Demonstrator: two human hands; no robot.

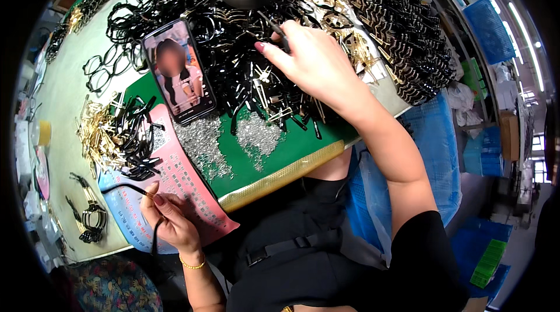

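At the table's near left edge, my left hand pinches a thin, black, curved eyeglass part between thumb and fingers. Its ends stick out to the left and below the hand. My right hand is closed round a slim dark rod-shaped tool that points up and left. This hand hovers over a big heap of black eyeglass frames. Below it lie loose gold and black temple arms. Two piles of small silvery bits, probably screws or hinges, rest on the green mat.
A phone showing a person leans on the heap. Gold and black temple arms lie at left, beside a pink and blue printed sheet. Stacked frames line the right side. Blue plastic-lined crates stand beyond the right edge.
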